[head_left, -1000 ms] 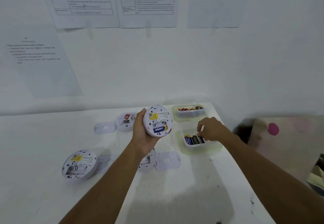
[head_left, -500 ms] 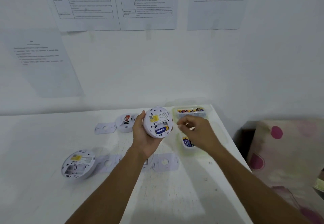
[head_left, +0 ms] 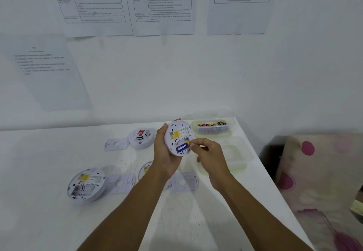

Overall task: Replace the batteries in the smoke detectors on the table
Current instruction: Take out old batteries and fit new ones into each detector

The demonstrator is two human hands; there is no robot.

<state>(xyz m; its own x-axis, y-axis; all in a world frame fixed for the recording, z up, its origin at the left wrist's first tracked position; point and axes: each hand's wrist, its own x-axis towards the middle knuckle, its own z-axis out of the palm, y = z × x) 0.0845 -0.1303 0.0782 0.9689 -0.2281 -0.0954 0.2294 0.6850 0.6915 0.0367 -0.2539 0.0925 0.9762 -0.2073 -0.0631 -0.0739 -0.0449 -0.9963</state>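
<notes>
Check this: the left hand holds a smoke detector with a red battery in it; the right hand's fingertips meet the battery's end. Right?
No: the head view shows a blue battery, not red. The left hand holds the smoke detector; fingertips of the right hand meet the battery's end.

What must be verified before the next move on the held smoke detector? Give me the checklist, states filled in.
1. Left hand grip on the round white plastic smoke detector, back showing: ok.
2. Blue cylindrical battery lying in its bay: ok.
3. That battery fully seated: cannot tell.
4. Second battery inside the right hand grip: cannot tell.
5. Clear plastic tub holding batteries, on the white table: ok.
6. Second white round detector at left, bay filled: not ok.
</notes>
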